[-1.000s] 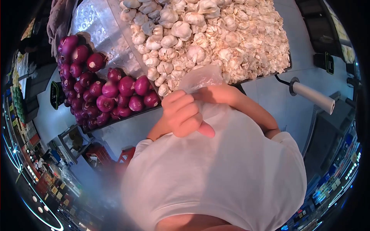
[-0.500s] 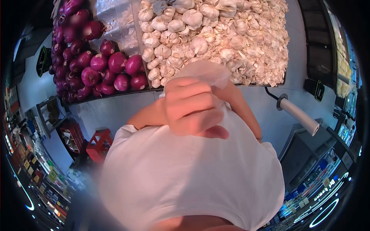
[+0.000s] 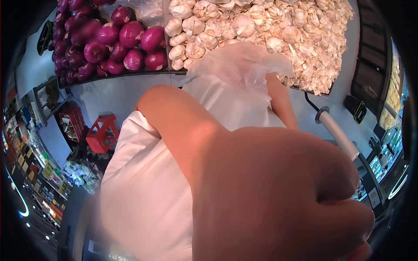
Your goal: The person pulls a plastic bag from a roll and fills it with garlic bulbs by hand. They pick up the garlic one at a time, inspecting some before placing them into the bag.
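Observation:
My left hand [image 3: 278, 195] is raised very close to the camera, large and shadowed. Its back faces me, the fingers are curled at the right, and whatever lies in the palm is hidden. The left forearm [image 3: 178, 117] bends back across my white shirt [image 3: 143, 200]. In front of my body, a thin translucent plastic bag [image 3: 226, 93] hangs before the garlic. My right hand [image 3: 237, 69] is at the top of this bag, a pinkish patch blurred by the film, and seems closed on it. Garlic bulbs [image 3: 244, 26] lie just beyond it.
Red onions [image 3: 130, 35] fill the compartment left of the garlic, behind a divider. A roll of bags [image 3: 337, 130] sits on a holder at the right below the display edge. A red plastic stool [image 3: 103, 132] stands on the left, near a red crate [image 3: 72, 122].
My left hand has come from in front of my chest toward the camera, down and to the right in view. The bag shows more fully, and the display has shifted upward.

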`<act>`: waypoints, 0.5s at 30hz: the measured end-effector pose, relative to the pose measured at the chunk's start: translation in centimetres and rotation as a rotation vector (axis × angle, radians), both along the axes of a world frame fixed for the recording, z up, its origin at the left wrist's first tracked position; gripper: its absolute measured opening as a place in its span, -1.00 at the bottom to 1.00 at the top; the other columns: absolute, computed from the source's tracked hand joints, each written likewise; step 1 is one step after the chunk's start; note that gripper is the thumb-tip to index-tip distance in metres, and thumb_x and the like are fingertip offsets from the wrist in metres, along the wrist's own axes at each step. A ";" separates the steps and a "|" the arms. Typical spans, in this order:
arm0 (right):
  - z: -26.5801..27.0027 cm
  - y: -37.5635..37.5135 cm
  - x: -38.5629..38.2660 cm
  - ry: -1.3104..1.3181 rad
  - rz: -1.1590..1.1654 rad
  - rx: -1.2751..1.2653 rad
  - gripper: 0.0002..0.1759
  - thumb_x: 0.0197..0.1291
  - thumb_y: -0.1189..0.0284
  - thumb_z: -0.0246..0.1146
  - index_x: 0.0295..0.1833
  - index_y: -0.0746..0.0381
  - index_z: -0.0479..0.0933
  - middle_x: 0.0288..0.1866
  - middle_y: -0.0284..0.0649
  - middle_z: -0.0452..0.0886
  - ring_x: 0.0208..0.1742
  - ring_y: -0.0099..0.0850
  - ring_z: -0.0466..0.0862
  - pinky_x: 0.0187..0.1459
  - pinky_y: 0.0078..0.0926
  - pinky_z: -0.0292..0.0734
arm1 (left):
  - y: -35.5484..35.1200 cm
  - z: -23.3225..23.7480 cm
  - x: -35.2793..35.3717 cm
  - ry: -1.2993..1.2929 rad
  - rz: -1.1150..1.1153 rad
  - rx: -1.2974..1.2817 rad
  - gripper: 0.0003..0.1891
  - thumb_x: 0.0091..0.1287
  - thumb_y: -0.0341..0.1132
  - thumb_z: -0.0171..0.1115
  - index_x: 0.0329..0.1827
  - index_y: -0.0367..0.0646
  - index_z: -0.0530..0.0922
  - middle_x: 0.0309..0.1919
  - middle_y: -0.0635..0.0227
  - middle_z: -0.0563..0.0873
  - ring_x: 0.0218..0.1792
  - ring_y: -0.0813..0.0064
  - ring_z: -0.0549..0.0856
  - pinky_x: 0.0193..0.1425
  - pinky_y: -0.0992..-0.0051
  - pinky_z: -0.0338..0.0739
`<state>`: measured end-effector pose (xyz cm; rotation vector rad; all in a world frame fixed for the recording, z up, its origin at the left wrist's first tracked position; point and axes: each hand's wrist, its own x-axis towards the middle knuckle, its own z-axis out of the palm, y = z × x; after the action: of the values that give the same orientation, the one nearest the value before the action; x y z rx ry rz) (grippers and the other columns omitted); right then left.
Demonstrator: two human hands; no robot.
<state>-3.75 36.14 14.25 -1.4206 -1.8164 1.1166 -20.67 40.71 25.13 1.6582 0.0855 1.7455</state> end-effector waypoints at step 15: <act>-0.4 1.5 0.7 0.356 -0.282 -0.119 -0.74 0.37 0.51 0.34 0.14 0.29 0.67 0.04 -0.23 0.76 0.06 -0.35 0.73 0.11 -0.34 0.62 | 1.9 -0.2 -0.8 0.125 0.004 0.025 -0.65 0.34 -0.03 0.45 -0.01 -0.08 0.67 -0.17 0.28 0.73 -0.38 0.22 0.70 -0.41 0.32 0.57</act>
<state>-3.05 37.65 13.89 -1.3875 -1.2791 1.2506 -21.48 42.58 24.94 1.7857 0.1255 1.6513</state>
